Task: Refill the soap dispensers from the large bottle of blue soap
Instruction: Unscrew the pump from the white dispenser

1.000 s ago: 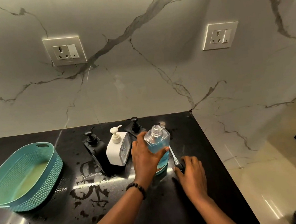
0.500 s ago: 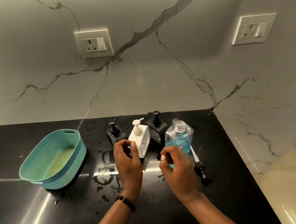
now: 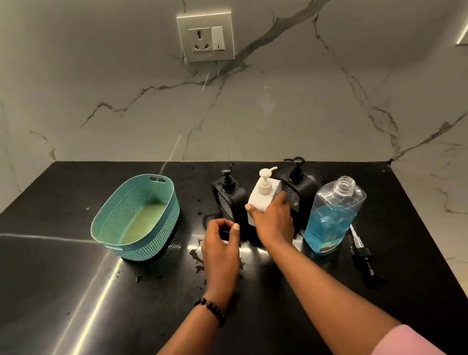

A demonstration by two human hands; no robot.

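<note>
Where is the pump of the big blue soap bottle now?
The pump lies flat on the black counter at the right, just beside the open blue soap bottle.

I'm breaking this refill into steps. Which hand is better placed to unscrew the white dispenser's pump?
Probably the left. The right hand already grips the white dispenser by its body, steadying it, while the left hand hangs beside it, fingers loosely curled and holding nothing, free to reach the pump.

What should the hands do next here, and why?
Probably draw the white dispenser forward and unscrew its pump. The right hand already grips it, its pump is on, and the blue soap bottle stands uncapped beside it.
</note>
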